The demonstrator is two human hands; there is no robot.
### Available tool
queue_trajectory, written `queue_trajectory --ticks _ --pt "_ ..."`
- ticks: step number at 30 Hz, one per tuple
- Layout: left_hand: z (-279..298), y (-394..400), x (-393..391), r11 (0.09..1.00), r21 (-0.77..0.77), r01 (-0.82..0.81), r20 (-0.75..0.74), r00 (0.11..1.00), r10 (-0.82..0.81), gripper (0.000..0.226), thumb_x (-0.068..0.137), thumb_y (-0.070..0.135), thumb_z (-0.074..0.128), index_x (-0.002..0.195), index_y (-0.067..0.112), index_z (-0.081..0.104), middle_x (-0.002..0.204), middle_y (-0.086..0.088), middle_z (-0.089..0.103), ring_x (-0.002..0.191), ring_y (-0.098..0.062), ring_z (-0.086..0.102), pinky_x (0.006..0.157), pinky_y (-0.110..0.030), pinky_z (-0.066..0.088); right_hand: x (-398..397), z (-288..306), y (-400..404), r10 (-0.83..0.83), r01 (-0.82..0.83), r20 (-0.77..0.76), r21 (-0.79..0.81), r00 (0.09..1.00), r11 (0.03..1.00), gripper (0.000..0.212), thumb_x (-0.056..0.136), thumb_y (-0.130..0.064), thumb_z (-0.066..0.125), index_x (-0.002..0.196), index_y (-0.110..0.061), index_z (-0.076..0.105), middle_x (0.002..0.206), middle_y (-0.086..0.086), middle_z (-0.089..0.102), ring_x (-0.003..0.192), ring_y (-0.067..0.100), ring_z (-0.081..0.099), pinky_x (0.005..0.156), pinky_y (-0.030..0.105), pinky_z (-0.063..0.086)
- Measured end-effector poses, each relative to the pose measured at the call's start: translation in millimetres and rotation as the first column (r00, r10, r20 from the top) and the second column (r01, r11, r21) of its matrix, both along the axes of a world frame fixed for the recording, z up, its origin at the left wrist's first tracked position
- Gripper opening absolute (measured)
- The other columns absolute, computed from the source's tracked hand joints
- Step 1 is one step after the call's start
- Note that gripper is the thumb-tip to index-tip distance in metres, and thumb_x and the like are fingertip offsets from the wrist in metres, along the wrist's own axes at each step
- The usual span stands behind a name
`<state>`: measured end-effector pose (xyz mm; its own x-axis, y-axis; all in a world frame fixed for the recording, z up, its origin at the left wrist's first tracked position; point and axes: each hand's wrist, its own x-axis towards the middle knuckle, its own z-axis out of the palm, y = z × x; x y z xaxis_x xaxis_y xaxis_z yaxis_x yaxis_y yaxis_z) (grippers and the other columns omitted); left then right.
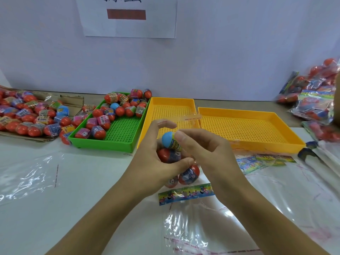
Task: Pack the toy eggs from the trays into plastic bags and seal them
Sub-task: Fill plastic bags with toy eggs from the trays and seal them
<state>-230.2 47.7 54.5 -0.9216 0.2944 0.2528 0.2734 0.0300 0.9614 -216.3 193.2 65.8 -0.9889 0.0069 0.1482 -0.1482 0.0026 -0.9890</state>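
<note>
working over a white table (36, 227) beneath a pale wall, a person packs toy eggs at a bench lined with three perforated plastic trays: a green tray (121, 133) still part full of glossy red eggs in printed wrap, and two yellow trays (250, 126) with nothing in them. more loose eggs lie on flattened cardboard (71, 102) at far left, and sealed bags (316, 100) pile up at right. at centre, the left hand (156, 162) curls its fingers round a clear plastic bag (184, 172) holding several eggs, one of them a blue-topped egg (168, 139) near the mouth. the right hand (204, 153) pinches the bag's adhesive flap, thumb and fingertips pressed together on the film. judged from here, the smooth rounded eggs could slip out of the open mouth if the grip loosens, or the tacky strip could stick crooked to the crinkly film. a colourful printed strip (185, 194) lies below the hands, beside spare flat bags (193, 232).
</note>
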Motion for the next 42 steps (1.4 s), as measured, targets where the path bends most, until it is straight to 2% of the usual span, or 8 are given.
queue_trajectory --ticks 9,13,18,22,25,33,37,42 --pt "1.9 4.9 3.9 0.993 0.063 0.095 -0.029 0.995 -0.094 0.054 0.074 0.009 0.079 0.117 0.026 0.051 0.083 -0.010 0.072 0.077 -0.027 0.074 0.072 -0.037 0.062 2.3 3.2 -1.4 -0.035 0.033 -0.020 -0.073 0.999 0.997 0.023 0.079 -0.034 0.075 0.086 -0.013 0.078 0.084 0.015 0.072 0.080 0.025 0.071 0.066 0.029 0.059" --pt "5.5 3.9 2.0 0.988 0.135 0.082 -0.006 0.997 -0.082 0.033 0.085 0.020 0.071 0.116 0.020 0.062 0.084 -0.001 0.073 0.083 -0.014 0.072 0.073 -0.025 0.058 -0.1 2.2 3.9 -0.094 0.092 -0.031 -0.065 0.995 0.994 0.017 0.089 -0.024 0.066 0.087 -0.013 0.079 0.087 0.011 0.073 0.087 0.025 0.071 0.074 0.037 0.062" --pt "5.2 1.8 -2.6 0.982 0.185 -0.038 0.029 0.999 0.033 0.033 0.081 0.028 0.064 0.112 0.019 0.074 0.100 -0.002 0.077 0.098 -0.017 0.073 0.078 -0.031 0.061 2.1 5.9 2.2 -0.081 0.079 -0.065 -0.032 0.995 0.996 0.030 0.086 -0.047 0.059 0.093 -0.025 0.079 0.095 -0.005 0.075 0.094 0.008 0.069 0.068 0.019 0.055" --pt "3.9 0.2 -5.5 0.962 0.217 -0.166 0.016 0.986 0.167 0.020 0.078 0.025 0.067 0.095 0.022 0.077 0.089 0.002 0.078 0.088 -0.009 0.074 0.071 -0.022 0.059 0.1 5.9 0.9 -0.112 0.108 -0.056 -0.066 0.992 0.992 0.051 0.069 -0.068 0.066 0.099 -0.027 0.074 0.095 -0.016 0.073 0.093 0.001 0.068 0.075 0.018 0.055" --pt "3.5 -2.2 -7.4 0.942 0.238 -0.235 0.000 0.970 0.242 0.017 0.075 0.024 0.069 0.091 0.022 0.075 0.080 0.003 0.077 0.082 -0.009 0.074 0.068 -0.019 0.057 0.7 4.6 2.1 -0.093 0.092 -0.043 -0.034 0.995 0.995 0.046 0.068 -0.062 0.072 0.091 -0.023 0.075 0.086 -0.012 0.073 0.083 0.002 0.068 0.069 0.018 0.053" --pt "6.3 -4.8 -9.4 0.938 0.293 -0.185 0.107 0.981 0.159 0.033 0.074 0.032 0.074 0.104 0.019 0.068 0.089 0.001 0.076 0.092 -0.015 0.073 0.070 -0.024 0.058 0.1 1.4 2.3 -0.065 0.069 -0.070 0.043 0.995 0.997 0.033 0.073 -0.050 0.072 0.086 -0.020 0.078 0.079 -0.001 0.072 0.076 0.012 0.066 0.064 0.018 0.050" --pt "3.5 -5.8 -7.5 0.997 0.062 -0.049 0.111 0.993 0.042 0.074 0.054 0.037 0.091 0.120 0.029 0.057 0.099 0.002 0.070 0.098 -0.018 0.071 0.081 -0.039 0.060 -1.6 2.8 5.1 -0.105 0.098 -0.068 -0.100 0.992 0.990 0.023 0.077 -0.040 0.071 0.077 -0.018 0.078 0.076 0.004 0.072 0.075 0.015 0.067 0.066 0.023 0.054" --pt "1.9 1.0 -1.0 0.999 0.041 -0.028 0.017 0.999 0.027 0.055 0.065 0.012 0.081 0.113 0.019 0.056 0.094 -0.011 0.072 0.088 -0.035 0.071 0.080 -0.054 0.059 -1.8 4.9 4.8 -0.103 0.100 -0.023 -0.115 0.994 0.988 0.026 0.075 -0.043 0.070 0.076 -0.018 0.077 0.075 0.003 0.070 0.071 0.010 0.065 0.060 0.017 0.051"
